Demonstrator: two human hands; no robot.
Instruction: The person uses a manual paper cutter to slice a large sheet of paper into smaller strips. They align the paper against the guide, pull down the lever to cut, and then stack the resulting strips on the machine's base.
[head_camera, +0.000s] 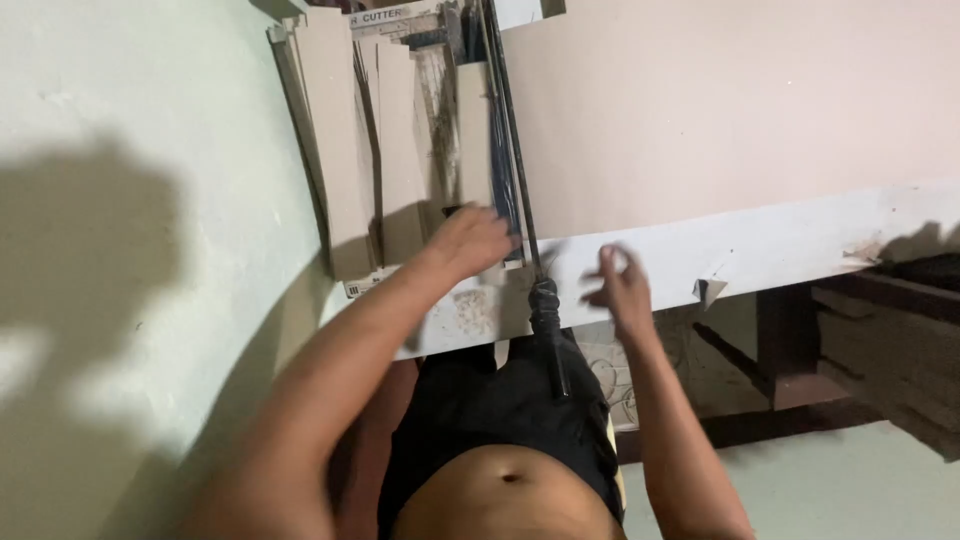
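A: Beside the cutter arm (515, 170), on its left, stands a row of cut card strips (345, 150), upright on edge and packed close against the pale wall (120, 150). Where are the hands?

B: Both lie at the near end of the cutter arm. Left hand (470, 240): resting on the near ends of the card strips, just left of the arm, fingers curled down over them. The view is blurred there, so whether it grips a strip or only presses on it cannot be told. Right hand (618, 285): just right of the arm's black handle (546, 305), over the white table edge (780, 245), fingers loosely spread, holding nothing.

A: How will the strips handle?

B: Judged light and fairly stiff, thin enough to bend or crease if pinched at one corner. Best taken by the near ends, several together, thumb on one face and fingers on the other.

A: And right of the arm?

B: A large uncut card sheet (720, 110) lies flat there, touching the arm along its left edge.

A: Any containers?

B: None proper. The strips appear to sit in an open rack or tray; its walls are not clear.
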